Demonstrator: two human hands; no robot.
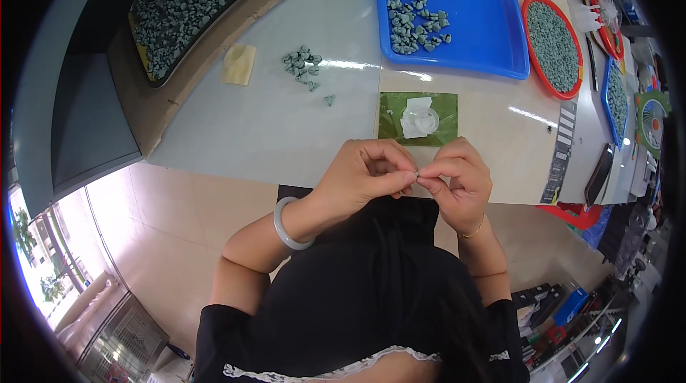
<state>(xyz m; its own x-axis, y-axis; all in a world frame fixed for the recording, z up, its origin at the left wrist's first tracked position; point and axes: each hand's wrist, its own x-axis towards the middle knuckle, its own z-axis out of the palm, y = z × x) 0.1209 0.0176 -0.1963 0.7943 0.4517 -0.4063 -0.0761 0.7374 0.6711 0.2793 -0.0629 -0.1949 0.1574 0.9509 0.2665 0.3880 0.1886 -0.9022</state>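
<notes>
My left hand (375,172) and my right hand (457,179) meet at the table's near edge, each closed in a pinch. Their fingertips touch around something tiny, mostly hidden by the fingers and too small to name. Just beyond them lies a green mat (446,115) bearing a crumpled white sheet (413,124) and a small clear round dish (426,121). Farther left, a loose cluster of small grey-green pieces (300,61) sits on the tabletop, with one single piece (329,100) apart from it, nearer to me.
A blue tray (486,26) holds more grey-green pieces on its left side. Right of it stands a red-rimmed round basket (529,33) full of tiny grains. A yellow cloth (239,64) lies at left, near a dark tray (161,72) of pieces. A black phone-like object (599,174) lies at right.
</notes>
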